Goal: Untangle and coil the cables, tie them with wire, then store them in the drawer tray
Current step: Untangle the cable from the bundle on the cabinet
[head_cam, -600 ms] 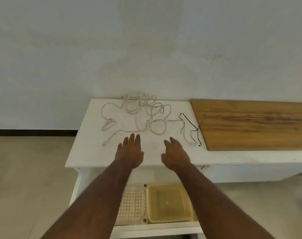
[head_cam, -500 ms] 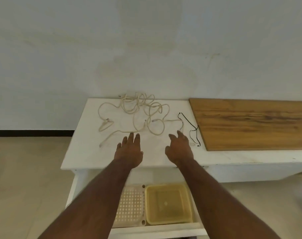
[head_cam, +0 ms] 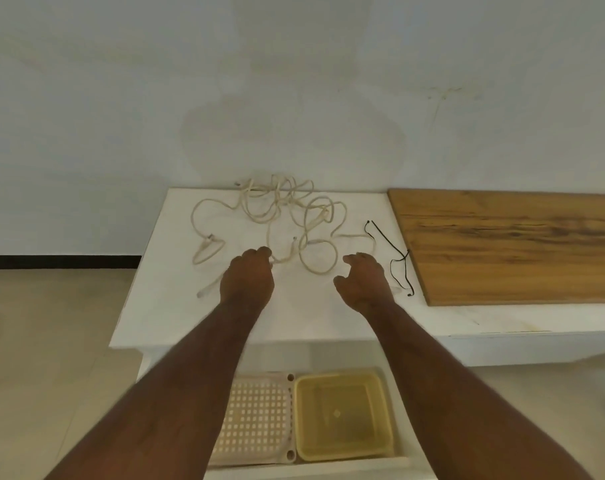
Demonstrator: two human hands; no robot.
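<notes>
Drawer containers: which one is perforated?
The left one, the pale perforated tray, with a grid of holes across its base. The yellow tub beside it on the right has a solid, translucent bottom. Neither holds anything visible.

cables [head_cam: 287, 216] left of wire [head_cam: 396, 263]

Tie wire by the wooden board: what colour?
Black tie wire; head view.
</notes>
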